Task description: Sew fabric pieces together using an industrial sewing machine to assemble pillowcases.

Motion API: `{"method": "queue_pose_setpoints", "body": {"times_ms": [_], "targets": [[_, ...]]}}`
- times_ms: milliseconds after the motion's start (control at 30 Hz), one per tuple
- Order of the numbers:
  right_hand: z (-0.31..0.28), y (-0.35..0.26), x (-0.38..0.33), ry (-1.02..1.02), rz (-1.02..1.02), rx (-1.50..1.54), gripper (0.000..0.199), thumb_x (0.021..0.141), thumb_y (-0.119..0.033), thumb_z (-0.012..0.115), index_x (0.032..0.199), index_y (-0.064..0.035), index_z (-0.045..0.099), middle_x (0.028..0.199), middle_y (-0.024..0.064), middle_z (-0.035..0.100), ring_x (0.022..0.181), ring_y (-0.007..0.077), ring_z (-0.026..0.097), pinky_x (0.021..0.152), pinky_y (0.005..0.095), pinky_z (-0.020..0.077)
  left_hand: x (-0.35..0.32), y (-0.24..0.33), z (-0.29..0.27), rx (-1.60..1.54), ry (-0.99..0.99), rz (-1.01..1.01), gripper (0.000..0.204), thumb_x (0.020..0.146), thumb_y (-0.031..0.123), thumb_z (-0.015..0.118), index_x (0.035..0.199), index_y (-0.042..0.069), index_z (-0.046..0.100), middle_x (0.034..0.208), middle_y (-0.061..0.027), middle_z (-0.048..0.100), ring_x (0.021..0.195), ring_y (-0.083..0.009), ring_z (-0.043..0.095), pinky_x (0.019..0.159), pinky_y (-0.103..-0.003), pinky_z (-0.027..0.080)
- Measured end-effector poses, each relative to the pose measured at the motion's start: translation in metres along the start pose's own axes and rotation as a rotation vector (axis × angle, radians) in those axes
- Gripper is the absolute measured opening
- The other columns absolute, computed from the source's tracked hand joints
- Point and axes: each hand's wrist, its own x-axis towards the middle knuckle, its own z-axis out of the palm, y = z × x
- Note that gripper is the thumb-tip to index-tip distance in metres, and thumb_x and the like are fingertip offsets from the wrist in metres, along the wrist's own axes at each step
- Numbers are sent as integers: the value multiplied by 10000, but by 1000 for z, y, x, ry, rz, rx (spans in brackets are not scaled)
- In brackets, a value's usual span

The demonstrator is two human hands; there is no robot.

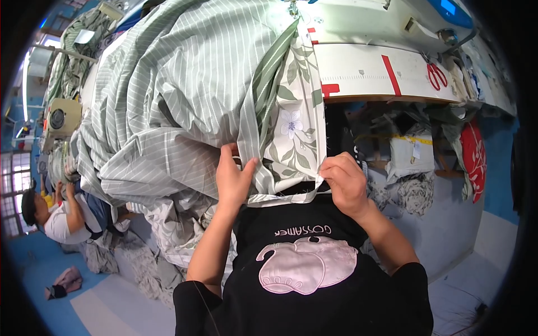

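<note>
A large grey-green cloth with white stripes [185, 73] lies heaped over the sewing table. Beside it runs a white cloth printed with leaves and a pale purple flower [305, 115], its upper end under the lit needle area of a sewing machine [293, 8]. My left hand [232, 179] rests against the striped cloth's near folds, thumb and fingers apart, some fingertips tucked into the fabric. With thumb and fingers closed, my right hand [344, 182] pinches the near right corner of the printed cloth. A pale strip of edging [280, 199] runs between the hands along my black shirt.
Red-handled scissors [437, 77] lie on the white table [358, 73] at the right, past red tape marks. Under the table are bundled fabrics [414, 193] and a red printed cloth [473, 159]. Another person [61, 215] works at the far left, near a beige machine [63, 117].
</note>
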Motion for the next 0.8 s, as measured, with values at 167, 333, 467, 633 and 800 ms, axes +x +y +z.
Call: {"method": "queue_pose_setpoints", "body": {"times_ms": [167, 333, 467, 633, 800], "targets": [[-1, 0, 0, 14, -3, -6, 167, 689, 138, 653, 798, 22, 601, 874, 102, 618, 739, 266, 579, 617, 336, 488, -9, -2, 2, 286, 195, 177, 290, 880, 66, 698, 1111, 5, 533, 834, -10, 573, 711, -133, 545, 692, -313, 480], [-2, 0, -2, -2, 5, 5, 214, 659, 162, 651, 820, 26, 613, 900, 114, 623, 772, 273, 592, 672, 337, 490, -7, -22, -17, -484, -24, -353, 381, 853, 56, 714, 1150, 10, 480, 908, -31, 534, 776, -161, 532, 744, -324, 475], [-2, -1, 0, 20, -17, 1, 176, 684, 139, 650, 803, 17, 604, 875, 102, 619, 742, 269, 577, 621, 343, 485, -2, -14, -19, -830, 79, -459, 380, 857, 25, 689, 1151, 8, 450, 989, -63, 524, 854, -172, 521, 795, -320, 459], [-4, 0, -3, -12, -5, 8, 209, 672, 162, 649, 824, 23, 614, 902, 112, 623, 774, 272, 592, 679, 337, 488, -8, -2, -14, -43, 196, 4, 338, 865, -11, 647, 1136, 2, 446, 1033, -112, 541, 929, -197, 536, 841, -314, 447], [-4, -1, -1, -9, -3, 14, 203, 678, 159, 652, 824, 21, 616, 901, 112, 624, 769, 273, 590, 672, 336, 488, -8, -7, -25, 215, 218, 261, 230, 858, -18, 647, 1059, -14, 535, 1068, -134, 552, 971, -223, 561, 822, -319, 463]]}}
